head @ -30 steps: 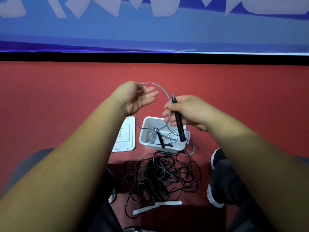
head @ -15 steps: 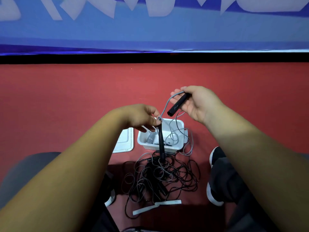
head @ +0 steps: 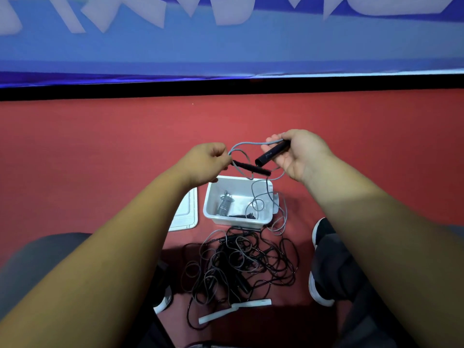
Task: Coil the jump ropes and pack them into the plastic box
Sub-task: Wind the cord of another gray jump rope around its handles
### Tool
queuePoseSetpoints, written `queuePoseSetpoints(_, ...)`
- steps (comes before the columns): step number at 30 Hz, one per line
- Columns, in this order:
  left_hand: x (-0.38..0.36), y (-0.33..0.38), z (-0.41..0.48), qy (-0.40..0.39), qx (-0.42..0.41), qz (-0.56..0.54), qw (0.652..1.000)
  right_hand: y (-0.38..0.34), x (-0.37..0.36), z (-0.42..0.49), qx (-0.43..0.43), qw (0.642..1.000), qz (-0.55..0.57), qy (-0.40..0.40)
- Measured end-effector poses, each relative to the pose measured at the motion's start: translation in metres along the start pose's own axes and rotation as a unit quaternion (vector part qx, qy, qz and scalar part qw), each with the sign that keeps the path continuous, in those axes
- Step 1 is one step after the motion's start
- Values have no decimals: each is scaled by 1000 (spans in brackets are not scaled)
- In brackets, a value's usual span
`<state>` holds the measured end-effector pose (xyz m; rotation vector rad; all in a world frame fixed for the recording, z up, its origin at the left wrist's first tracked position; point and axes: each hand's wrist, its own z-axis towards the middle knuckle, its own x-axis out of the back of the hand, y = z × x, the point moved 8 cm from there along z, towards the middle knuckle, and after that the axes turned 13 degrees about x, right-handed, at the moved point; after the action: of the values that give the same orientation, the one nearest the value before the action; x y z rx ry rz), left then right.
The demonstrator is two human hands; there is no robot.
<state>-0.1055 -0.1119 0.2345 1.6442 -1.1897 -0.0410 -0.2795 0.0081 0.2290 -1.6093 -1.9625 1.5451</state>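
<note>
As we look down over the white plastic box [head: 236,221], the right hand [head: 301,155] wraps curled fingers round one black handle [head: 272,152] of a grey jump rope [head: 247,144]. The left hand [head: 204,163] pinches the cord together with the end of the second black handle [head: 252,168]. We judge that the handles are being brought side by side so the cord can be wound round them. The slack drops from the hands into the box and spills over its right wall onto the red floor [head: 100,146].

A finished grey coil [head: 224,206] already lies inside the box, and the lid [head: 184,217] rests just beside it on the left. Nearer us waits a tangle of black and grey ropes [head: 241,262], with a white-handled rope [head: 236,310] at its near edge.

We can read nothing. The white letters on the blue banner [head: 226,41] are cropped, and a pale mark on the right-hand handle is too small.
</note>
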Motion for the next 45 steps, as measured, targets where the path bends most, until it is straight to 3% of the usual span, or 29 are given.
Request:
queuePoseSetpoints(7,4,8,-2,-2,-24,-126,992,-1,10,8,19,998,-57,19)
queuePoseSetpoints(16,-7,3,-2,-125,71,-298,944,2,16,9,19,994,-106,27)
queuePoseSetpoints(21,-14,11,-8,-193,62,-331,921,1,21,12,23,992,-116,41)
queuePoseSetpoints(33,-16,6,-5,-97,61,-382,917,28,3,1,-15,984,-177,-30)
queuePoseSetpoints(39,-9,1,-6,-15,65,-428,901,38,-24,-12,80,925,-320,-189)
queuePoseSetpoints(45,-3,-3,-5,14,70,-426,902,34,-34,-18,155,877,-393,-229)
